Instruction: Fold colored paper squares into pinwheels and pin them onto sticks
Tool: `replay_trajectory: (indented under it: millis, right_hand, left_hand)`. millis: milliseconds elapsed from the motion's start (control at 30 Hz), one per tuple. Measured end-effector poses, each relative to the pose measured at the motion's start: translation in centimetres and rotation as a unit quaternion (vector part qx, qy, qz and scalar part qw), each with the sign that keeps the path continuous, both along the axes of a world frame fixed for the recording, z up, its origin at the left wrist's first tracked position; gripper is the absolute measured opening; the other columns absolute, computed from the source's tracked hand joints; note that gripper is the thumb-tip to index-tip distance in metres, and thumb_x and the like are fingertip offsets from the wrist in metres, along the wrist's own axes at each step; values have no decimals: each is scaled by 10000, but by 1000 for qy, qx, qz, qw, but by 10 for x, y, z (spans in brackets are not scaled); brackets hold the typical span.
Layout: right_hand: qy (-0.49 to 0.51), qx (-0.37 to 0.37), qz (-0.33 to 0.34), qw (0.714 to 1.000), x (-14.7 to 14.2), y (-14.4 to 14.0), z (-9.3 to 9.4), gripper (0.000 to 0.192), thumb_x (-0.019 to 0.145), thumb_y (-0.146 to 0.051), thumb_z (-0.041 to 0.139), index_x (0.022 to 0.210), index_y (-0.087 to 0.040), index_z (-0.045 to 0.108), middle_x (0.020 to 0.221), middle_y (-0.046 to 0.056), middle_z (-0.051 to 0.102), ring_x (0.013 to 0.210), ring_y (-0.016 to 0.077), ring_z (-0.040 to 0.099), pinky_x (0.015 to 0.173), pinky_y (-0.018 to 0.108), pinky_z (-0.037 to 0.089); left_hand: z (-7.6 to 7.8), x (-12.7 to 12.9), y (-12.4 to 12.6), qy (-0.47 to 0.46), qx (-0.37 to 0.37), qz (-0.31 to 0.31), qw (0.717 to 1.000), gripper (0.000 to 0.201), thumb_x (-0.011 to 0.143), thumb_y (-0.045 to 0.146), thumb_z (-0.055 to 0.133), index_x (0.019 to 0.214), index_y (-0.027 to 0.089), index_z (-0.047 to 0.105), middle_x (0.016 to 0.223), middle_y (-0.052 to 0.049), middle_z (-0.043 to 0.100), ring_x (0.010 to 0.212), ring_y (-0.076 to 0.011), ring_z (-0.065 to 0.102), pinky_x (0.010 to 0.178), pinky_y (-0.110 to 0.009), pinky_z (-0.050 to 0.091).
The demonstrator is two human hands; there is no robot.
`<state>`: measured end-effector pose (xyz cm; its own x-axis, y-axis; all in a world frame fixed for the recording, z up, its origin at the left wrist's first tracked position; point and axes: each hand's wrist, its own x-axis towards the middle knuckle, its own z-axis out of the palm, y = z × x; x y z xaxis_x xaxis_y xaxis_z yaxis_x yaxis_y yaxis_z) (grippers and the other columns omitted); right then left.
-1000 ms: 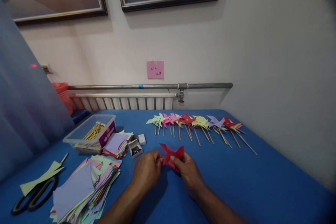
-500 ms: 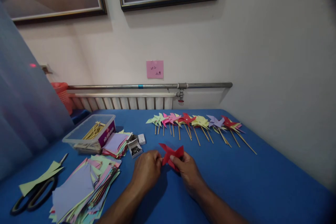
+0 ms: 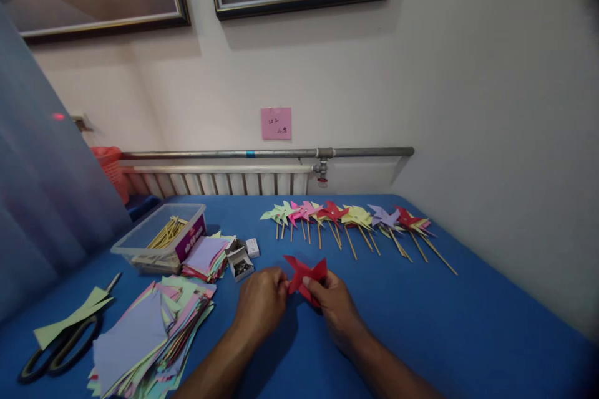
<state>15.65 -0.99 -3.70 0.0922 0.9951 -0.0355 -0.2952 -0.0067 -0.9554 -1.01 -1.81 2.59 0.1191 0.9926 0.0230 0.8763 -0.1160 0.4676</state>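
A red paper pinwheel (image 3: 304, 277) is held up over the blue table, its points folded in toward the middle. My right hand (image 3: 339, 305) grips it from the right, with the thumb pressed on its centre. To its left, my left hand (image 3: 262, 299) is closed, its fingertips pinched at the pinwheel's left edge. What lies between those fingertips is too small to make out. No stick shows on this pinwheel. Just beyond my left hand stands an open small box of metal pins (image 3: 242, 267).
Finished pinwheels on sticks (image 3: 358, 217) lie in a row at the back. On the left are a clear plastic tub (image 3: 128, 243) of sticks, a small paper stack (image 3: 206, 255), a larger coloured paper pile (image 3: 133, 336), and black-handled scissors (image 3: 72, 349) under green paper.
Almost nothing differs. The red pinwheel and my right hand have shifted very slightly to the left.
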Motion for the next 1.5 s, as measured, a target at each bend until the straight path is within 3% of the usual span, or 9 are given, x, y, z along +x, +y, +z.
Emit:
replay_trajectory:
  millis: [433, 967, 1500]
  right_hand:
    - [-7, -8, -9, 1000, -1, 0, 0, 316, 660, -435, 927, 807, -206, 765, 727, 18, 760, 668, 202, 631, 632, 306, 457]
    - [1, -5, 1, 1000, -1, -2, 5, 277, 666, -390, 906, 824, -203, 778, 750, 17, 771, 680, 203, 637, 683, 316, 486]
    - [-13, -1, -2, 1000, -1, 3, -1, 294, 679, -431, 888, 827, -209, 764, 767, 22, 780, 714, 217, 669, 680, 311, 495]
  left_hand:
    - [-2, 0, 0, -3, 7, 0, 1000, 203, 1017, 187, 614, 917, 222, 787, 987, -30, 829, 945, -196, 722, 746, -300, 353]
    - [-3, -1, 0, -10, 14, -4, 1000, 197, 1006, 172, 622, 883, 220, 768, 963, -31, 829, 920, -194, 725, 721, -295, 331]
    - [-3, 1, 0, -33, 7, 2, 999, 200, 1002, 142, 628, 889, 198, 783, 926, -38, 816, 890, -190, 700, 712, -295, 312]
